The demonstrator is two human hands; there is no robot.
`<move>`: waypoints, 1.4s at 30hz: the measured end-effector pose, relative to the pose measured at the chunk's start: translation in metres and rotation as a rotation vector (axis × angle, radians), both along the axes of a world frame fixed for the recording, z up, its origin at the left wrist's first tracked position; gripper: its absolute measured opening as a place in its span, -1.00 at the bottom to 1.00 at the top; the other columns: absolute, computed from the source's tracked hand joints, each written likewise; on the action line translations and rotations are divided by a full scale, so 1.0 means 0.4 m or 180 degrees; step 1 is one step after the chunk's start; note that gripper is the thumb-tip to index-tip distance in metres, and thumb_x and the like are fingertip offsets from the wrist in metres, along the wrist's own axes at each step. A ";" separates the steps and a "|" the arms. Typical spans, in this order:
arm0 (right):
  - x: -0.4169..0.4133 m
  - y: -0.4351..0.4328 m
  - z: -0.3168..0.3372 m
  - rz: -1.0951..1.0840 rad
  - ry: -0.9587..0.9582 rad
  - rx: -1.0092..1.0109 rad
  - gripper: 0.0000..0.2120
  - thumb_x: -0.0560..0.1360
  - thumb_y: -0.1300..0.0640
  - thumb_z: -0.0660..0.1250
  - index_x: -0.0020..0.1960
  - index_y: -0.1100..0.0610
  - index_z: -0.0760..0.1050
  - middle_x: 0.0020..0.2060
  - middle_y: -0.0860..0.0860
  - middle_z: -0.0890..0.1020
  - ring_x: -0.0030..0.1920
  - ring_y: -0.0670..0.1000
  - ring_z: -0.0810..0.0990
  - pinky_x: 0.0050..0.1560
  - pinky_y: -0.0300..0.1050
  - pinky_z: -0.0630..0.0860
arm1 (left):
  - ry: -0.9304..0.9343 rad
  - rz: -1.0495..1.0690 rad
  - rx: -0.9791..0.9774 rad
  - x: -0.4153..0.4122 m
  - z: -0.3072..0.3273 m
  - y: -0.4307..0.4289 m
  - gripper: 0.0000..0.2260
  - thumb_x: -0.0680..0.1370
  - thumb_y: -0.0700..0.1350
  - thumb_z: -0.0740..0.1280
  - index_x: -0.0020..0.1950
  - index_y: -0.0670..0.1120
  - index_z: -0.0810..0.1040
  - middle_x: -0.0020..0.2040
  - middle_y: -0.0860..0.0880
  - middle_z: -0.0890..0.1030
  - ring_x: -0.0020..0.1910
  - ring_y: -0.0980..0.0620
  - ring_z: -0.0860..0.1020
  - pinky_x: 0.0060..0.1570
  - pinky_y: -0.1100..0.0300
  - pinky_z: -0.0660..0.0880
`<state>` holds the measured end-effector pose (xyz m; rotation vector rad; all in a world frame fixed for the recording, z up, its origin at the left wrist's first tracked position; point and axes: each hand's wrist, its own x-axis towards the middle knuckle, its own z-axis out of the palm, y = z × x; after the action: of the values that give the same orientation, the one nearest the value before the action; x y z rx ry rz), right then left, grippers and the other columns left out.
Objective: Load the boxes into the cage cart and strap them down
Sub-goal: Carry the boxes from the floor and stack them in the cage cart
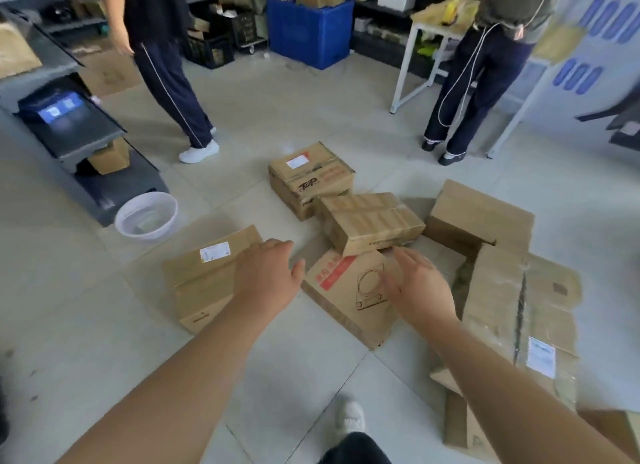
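We are reaching both arms forward over a cluster of cardboard boxes lying on the pale tiled floor (277, 110). Our left hand (266, 273) is hovering palm down, fingers straight and slightly spread, gripping nothing. It is sitting over the near corner of a brown cardboard box with a white label (204, 280), and we cannot tell whether it is touching it. Our right hand (415, 287) is standing on edge with its palm turned leftward and its fingers relaxed and nearly straight, also holding nothing. It is poised over a flat brown cardboard box with red print and a round line drawing (346, 297). That box is lying tilted between our two hands, its far edge meeting a taped brown cardboard box (370, 221). Behind the taped box and touching it, a brown cardboard box with a dark logo (308, 179) is resting on the tiles. To the right a plain brown cardboard box (481, 214) is sitting, and a large creased cardboard box with a split top (526, 311) is lying beside our right forearm. A white round plastic basin (147, 216) is sitting on the floor left of the boxes. Two people are standing farther off, one in dark striped trousers (173, 83) and one in plain dark trousers (485, 76) beside a white-framed worktop (403, 69). A blue plastic crate (308, 31) is holding more cartons at the back. Our pale shoe (349, 418) is resting on the tiles.
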<state>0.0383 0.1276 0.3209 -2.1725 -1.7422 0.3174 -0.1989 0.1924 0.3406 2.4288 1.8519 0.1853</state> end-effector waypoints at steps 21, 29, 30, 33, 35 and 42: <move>0.263 0.766 -0.362 -0.0958 0.0342 -0.0543 -0.61 0.53 -0.05 0.25 0.29 0.11 0.46 0.24 0.02 0.55 0.26 0.07 0.48 0.20 -0.05 0.42 | 0.0325 -0.0754 -0.0383 0.342 -0.366 0.945 -0.68 0.56 0.08 0.17 0.12 -0.11 0.54 0.02 -0.07 0.62 -0.05 -0.10 0.54 -0.10 0.06 0.42; 0.287 1.030 -0.726 -0.1598 0.0587 -0.0909 -0.51 0.55 -0.08 0.20 0.43 0.08 0.33 0.33 0.00 0.48 0.35 0.07 0.39 0.28 -0.06 0.37 | 0.0587 -0.1370 -0.0676 0.449 -0.742 1.326 -0.61 0.56 0.14 0.16 0.23 -0.08 0.50 0.15 -0.06 0.58 0.10 -0.11 0.52 -0.01 0.04 0.41; 0.294 1.056 -0.779 -0.1668 0.0620 -0.0950 -0.51 0.56 -0.08 0.20 0.43 0.08 0.32 0.34 0.00 0.47 0.36 0.06 0.38 0.28 -0.07 0.37 | 0.0632 -0.1397 -0.0740 0.463 -0.798 1.362 -0.59 0.56 0.16 0.15 0.25 -0.08 0.48 0.17 -0.06 0.56 0.12 -0.11 0.50 0.02 0.03 0.40; 0.322 1.124 -0.942 -0.1810 0.0666 -0.1070 -0.52 0.56 -0.09 0.18 0.42 0.07 0.31 0.33 -0.01 0.45 0.34 0.05 0.38 0.25 -0.07 0.37 | 0.0780 -0.1461 -0.0971 0.509 -0.973 1.452 -0.50 0.56 0.23 0.11 0.35 -0.07 0.38 0.28 -0.09 0.48 0.24 -0.12 0.43 0.13 -0.01 0.37; 0.341 1.168 -1.049 -0.1897 0.0704 -0.1133 -0.51 0.57 -0.11 0.15 0.44 0.06 0.28 0.35 0.00 0.43 0.35 0.06 0.36 0.27 -0.05 0.38 | 0.0876 -0.1527 -0.1052 0.538 -1.091 1.500 -0.42 0.55 0.28 0.08 0.44 -0.06 0.29 0.36 -0.11 0.41 0.32 -0.13 0.37 0.21 -0.03 0.34; 0.356 1.269 -1.362 -0.2160 0.0865 -0.1350 -0.37 0.54 -0.21 0.12 0.52 0.02 0.09 0.46 0.10 0.27 0.46 0.11 0.18 0.41 0.04 0.25 | 0.1184 -0.1396 -0.1199 0.606 -1.418 1.644 -0.19 0.45 0.45 0.02 0.55 0.00 0.04 0.53 -0.18 0.10 0.47 -0.22 0.14 0.37 -0.11 0.17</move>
<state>0.1805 0.6354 -0.2238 -2.6932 -0.7684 0.8008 0.0433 0.8499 -0.2265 2.6208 1.2431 -0.6196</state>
